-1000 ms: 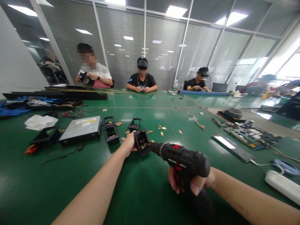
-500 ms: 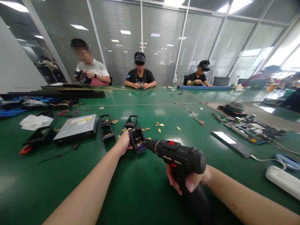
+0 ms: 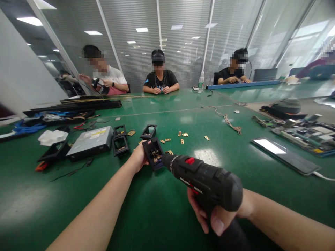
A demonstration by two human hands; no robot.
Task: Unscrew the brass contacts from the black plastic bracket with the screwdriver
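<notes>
My left hand [image 3: 139,157] grips a black plastic socket box [image 3: 152,162] by its left side, fingers partly hidden behind it. The box is tilted with its open face towards me, and small brass-coloured parts show inside. My right hand [image 3: 216,214] is wrapped round the handle of a black cordless drill [image 3: 202,179] with red switches. The drill's chuck points left at the right edge of the box; the tip of its bit is hard to make out. Beyond the box lie several small brass plates [image 3: 182,141].
Black frames [image 3: 120,145] and a grey disc drive [image 3: 90,143] lie to the left. A phone [image 3: 285,155] with a cable, a circuit board [image 3: 309,134] and a cord [image 3: 231,123] are on the right of the green table. Three people sit across it.
My view has shifted slightly left. The drill's rear end has come lower and nearer to me, its chuck staying by the box. Both hands keep their hold.
</notes>
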